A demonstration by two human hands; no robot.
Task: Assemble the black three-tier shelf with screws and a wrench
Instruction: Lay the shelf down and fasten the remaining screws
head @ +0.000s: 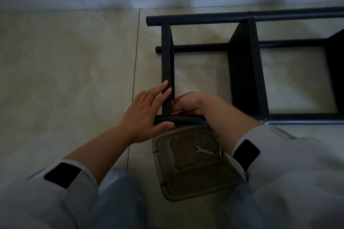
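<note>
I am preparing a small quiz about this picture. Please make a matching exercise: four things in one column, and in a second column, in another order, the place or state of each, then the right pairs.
Things:
1. left hand
2. right hand
3. wrench
4. black shelf

Places or states:
A. lies in the beige tray
B. fingers curled at the inner corner of the end panel
C. lies on its side on the tiled floor
D. fingers straight, on the end panel, thumb on the near tube

Pairs: 1-D, 2-B, 3-A, 4-C
</note>
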